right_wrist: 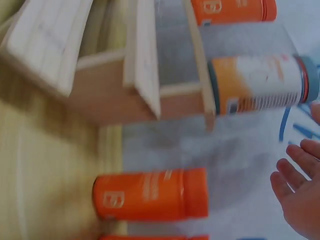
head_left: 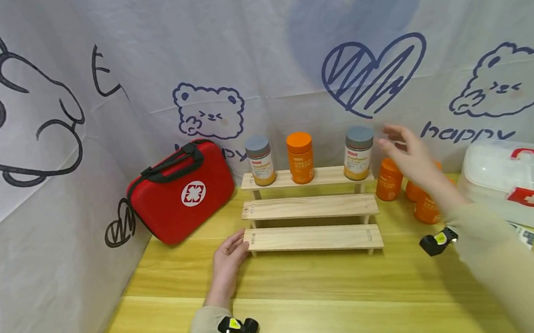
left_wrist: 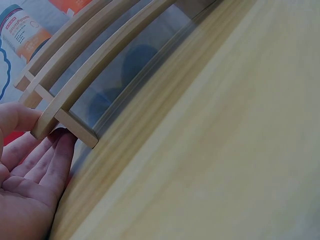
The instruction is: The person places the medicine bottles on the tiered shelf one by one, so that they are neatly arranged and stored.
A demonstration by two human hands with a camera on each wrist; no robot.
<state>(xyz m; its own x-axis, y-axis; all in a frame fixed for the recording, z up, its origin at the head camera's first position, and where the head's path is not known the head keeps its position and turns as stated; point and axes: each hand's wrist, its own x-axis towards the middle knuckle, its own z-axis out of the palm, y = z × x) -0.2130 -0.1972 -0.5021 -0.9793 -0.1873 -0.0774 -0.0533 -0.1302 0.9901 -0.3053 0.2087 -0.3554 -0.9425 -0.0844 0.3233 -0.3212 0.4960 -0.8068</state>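
A three-step wooden display rack (head_left: 310, 207) stands on the table. At the left end of its lowest step, my left hand (head_left: 228, 266) holds the board's edge, thumb on one side and fingers beneath in the left wrist view. On the top step stand a grey-lidded supplement jar (head_left: 260, 163) at left, an orange jar (head_left: 300, 159) in the middle and another grey-lidded jar (head_left: 359, 154) at right. My right hand (head_left: 409, 155) is just right of that last jar, fingers spread and holding nothing; in the right wrist view a gap separates the fingers (right_wrist: 295, 172) from its lid.
Beneath my right forearm, several orange jars (head_left: 389, 180) stand right of the rack, partly hidden. A red first-aid bag (head_left: 182, 194) leans against the cloth backdrop at left. A white first-aid box (head_left: 489, 175) sits at far right, with a printed card (head_left: 523, 234) by it.
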